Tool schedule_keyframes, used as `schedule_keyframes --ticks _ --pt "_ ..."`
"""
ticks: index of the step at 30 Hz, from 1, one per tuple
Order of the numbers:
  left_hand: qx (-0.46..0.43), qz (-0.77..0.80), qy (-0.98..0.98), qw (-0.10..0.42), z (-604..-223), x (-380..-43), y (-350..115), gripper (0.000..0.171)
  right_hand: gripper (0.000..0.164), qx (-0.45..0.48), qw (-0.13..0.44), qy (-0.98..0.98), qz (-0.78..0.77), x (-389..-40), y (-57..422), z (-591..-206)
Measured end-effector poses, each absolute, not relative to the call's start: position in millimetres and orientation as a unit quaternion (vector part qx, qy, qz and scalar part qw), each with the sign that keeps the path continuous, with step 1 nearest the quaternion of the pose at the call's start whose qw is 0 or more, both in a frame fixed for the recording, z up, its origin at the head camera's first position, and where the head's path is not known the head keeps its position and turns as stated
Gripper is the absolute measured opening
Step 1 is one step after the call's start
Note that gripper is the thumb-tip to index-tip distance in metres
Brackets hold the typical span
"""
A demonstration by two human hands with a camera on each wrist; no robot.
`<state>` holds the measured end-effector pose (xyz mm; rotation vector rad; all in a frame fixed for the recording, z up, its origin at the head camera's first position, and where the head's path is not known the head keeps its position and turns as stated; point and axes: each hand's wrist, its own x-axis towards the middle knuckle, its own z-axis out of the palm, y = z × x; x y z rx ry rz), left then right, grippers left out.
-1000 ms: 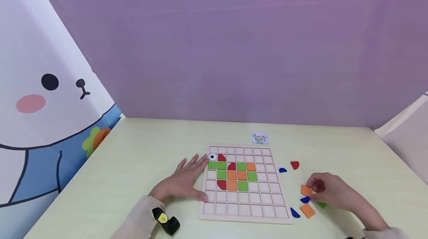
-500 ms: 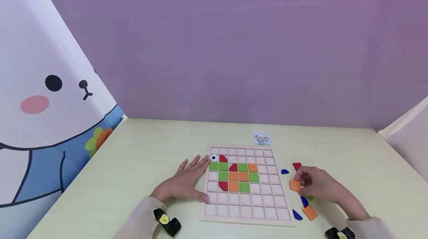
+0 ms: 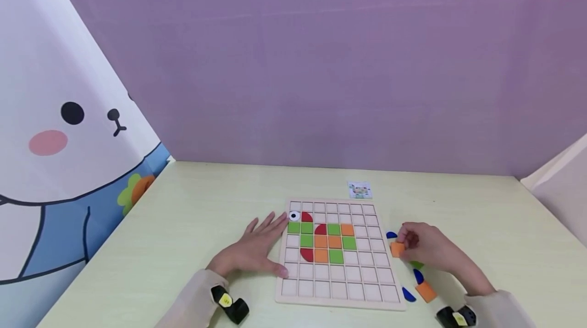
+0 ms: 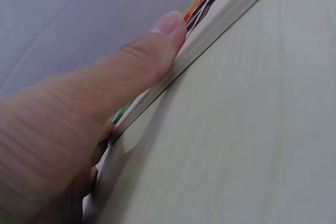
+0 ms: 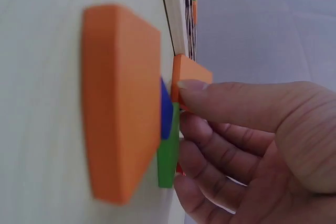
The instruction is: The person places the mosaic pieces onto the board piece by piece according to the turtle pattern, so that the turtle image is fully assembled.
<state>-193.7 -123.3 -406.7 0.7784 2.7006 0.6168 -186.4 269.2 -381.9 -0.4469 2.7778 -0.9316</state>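
My left hand (image 3: 249,249) lies spread along the left edge of the wooden grid board (image 3: 339,303), its thumb (image 4: 168,24) resting on the rim. In the board's squares sit green, orange and red tiles plus a white eye tile (image 3: 294,216). Just off the board's right edge, my right hand (image 3: 431,247) pinches an orange square tile (image 3: 397,250) between thumb and fingers. The right wrist view shows the thumb pressed on that orange tile (image 5: 191,72), with a green tile (image 5: 168,150) under the curled fingers.
Right of the board lie a second orange square (image 3: 426,292) and blue rounded pieces, one (image 3: 409,294) near the board's lower right corner and another (image 3: 392,235) farther back. A small picture card (image 3: 359,190) lies behind the board. A purple curtain (image 3: 298,63) closes off the back.
My right hand has carried the orange tile leftward and away from me, from the loose pieces to beside the board. It now covers the red piece. My left hand stays put.
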Motion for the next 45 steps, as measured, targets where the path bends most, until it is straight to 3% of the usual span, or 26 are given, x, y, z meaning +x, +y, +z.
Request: schedule_keyframes --ticks 28,45 --pt "0.264 0.215 0.931 0.134 -406 -194 -122 0.113 0.01 -0.198 0.08 0.919 -0.331 -193 235 -363" --pt "0.264 0.218 0.93 0.135 -407 -194 -123 0.112 0.014 -0.235 0.092 0.909 -0.332 -197 197 -363"
